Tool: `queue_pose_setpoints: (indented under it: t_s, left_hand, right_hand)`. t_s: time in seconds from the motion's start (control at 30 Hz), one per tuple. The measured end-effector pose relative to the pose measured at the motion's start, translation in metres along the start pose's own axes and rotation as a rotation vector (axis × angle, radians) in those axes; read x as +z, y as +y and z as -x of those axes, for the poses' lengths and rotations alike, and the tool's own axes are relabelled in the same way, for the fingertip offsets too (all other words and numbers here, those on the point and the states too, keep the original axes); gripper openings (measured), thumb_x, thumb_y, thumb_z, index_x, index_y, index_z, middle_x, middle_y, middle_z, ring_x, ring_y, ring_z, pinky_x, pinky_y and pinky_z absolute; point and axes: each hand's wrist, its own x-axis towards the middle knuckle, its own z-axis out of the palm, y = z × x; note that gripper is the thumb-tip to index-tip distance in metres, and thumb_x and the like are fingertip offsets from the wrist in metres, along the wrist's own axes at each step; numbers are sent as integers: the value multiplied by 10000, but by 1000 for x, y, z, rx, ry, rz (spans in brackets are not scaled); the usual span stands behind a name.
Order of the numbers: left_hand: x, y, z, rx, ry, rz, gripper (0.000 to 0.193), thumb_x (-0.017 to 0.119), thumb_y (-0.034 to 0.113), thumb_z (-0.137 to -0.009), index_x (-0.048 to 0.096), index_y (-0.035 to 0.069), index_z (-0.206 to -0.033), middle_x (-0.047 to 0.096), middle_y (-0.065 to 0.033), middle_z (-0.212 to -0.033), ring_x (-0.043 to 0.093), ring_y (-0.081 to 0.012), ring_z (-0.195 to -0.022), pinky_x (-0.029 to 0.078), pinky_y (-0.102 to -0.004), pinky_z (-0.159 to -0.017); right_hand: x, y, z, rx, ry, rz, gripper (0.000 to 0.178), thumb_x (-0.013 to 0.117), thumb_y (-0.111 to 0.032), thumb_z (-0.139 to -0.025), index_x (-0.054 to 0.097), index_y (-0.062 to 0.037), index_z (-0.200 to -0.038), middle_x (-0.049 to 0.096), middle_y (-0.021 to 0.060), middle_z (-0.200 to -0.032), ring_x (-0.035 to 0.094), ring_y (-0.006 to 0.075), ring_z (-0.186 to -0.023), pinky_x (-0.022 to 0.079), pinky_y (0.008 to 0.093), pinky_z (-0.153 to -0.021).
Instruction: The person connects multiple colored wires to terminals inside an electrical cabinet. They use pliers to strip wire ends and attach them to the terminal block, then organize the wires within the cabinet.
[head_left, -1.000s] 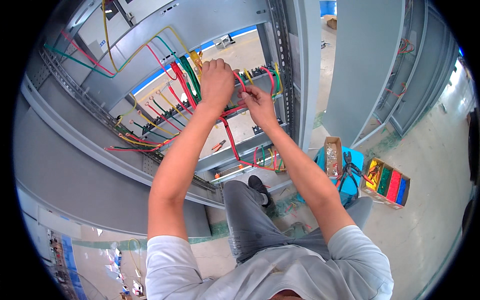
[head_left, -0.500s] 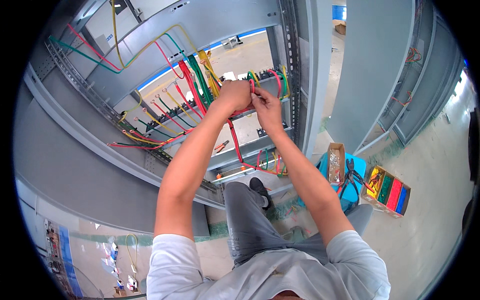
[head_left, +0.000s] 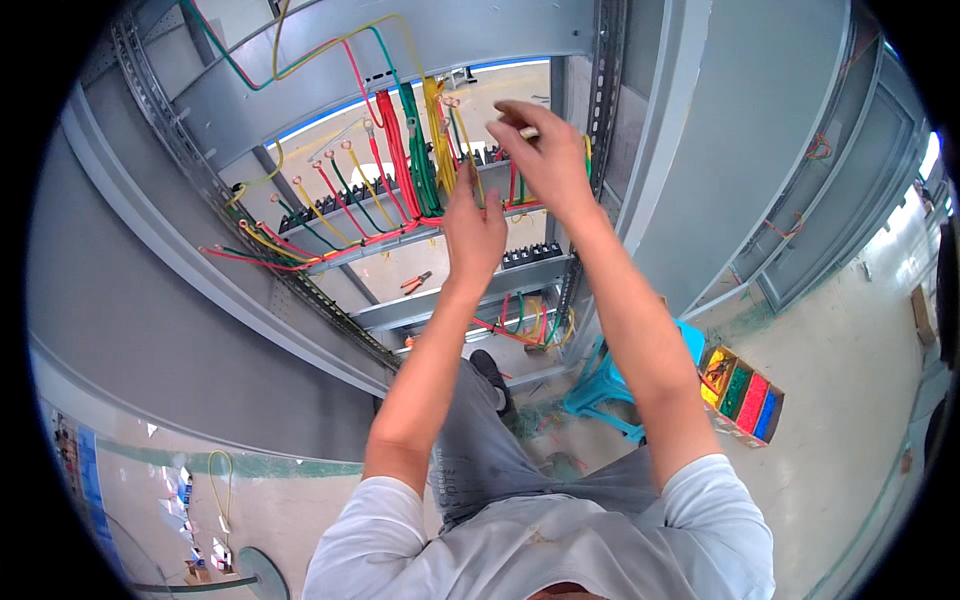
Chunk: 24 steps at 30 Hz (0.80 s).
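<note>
My left hand [head_left: 475, 232] is raised in front of the open cabinet frame, its fingers straight and its thumb apart. Its fingertips overlap the yellow wires [head_left: 441, 135]; whether they touch cannot be told. Higher and to the right, my right hand [head_left: 553, 160] has its fingers bent, with a small pale piece [head_left: 528, 132] showing between them, too small to name. Left of my hands hang thick bundles of red wires [head_left: 392, 150] and green wires [head_left: 420, 160]. Behind them, a row of black terminal blocks [head_left: 300, 217] runs along a rail, partly hidden by my hands.
Loose wires with ring lugs [head_left: 318, 165] stick up at the left. Orange-handled pliers [head_left: 416, 282] lie beyond the lower rail [head_left: 400, 308]. To the right are a blue stool [head_left: 605, 395], a divided box of coloured pieces [head_left: 745, 395] and a grey cabinet panel [head_left: 750, 130].
My hands were together at the red wire on the right; now they are apart. The right hand has risen, and the left has dropped lower with fingers straightened. The view has shifted.
</note>
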Motion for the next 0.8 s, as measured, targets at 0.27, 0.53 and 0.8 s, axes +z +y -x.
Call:
queue_pose_setpoints:
  t_s: [0.27,0.53,0.8]
  left_hand:
    - [21,17,4,-98,66,14,624,596,158,-1001,373,-131,-1508,455,-342,-1517,465,-405,-1434,366,-420,-1166]
    - [2,-15,-29,-313,66,330,374,657,183,-1007,669,-92,-1260,749,-135,-1054,677,-150,-943,517,-284,-857]
    - [2,-19,-37,-343,40,268,282,678,118,-971,707,-93,-1156,752,-115,-979,684,-148,-889,523,-277,-814]
  right_hand:
    - [27,11,-46,107,-318,-180,356,710,-329,-938,758,6,-1048,738,119,-839,692,182,-757,550,333,-737]
    - [35,10,-55,57,-261,-80,333,677,-341,-996,737,-13,-981,669,31,-750,561,85,-687,478,278,-640]
    - [50,50,-69,109,-238,-59,348,638,-325,-1023,702,12,-959,694,53,-777,669,117,-720,538,284,-695]
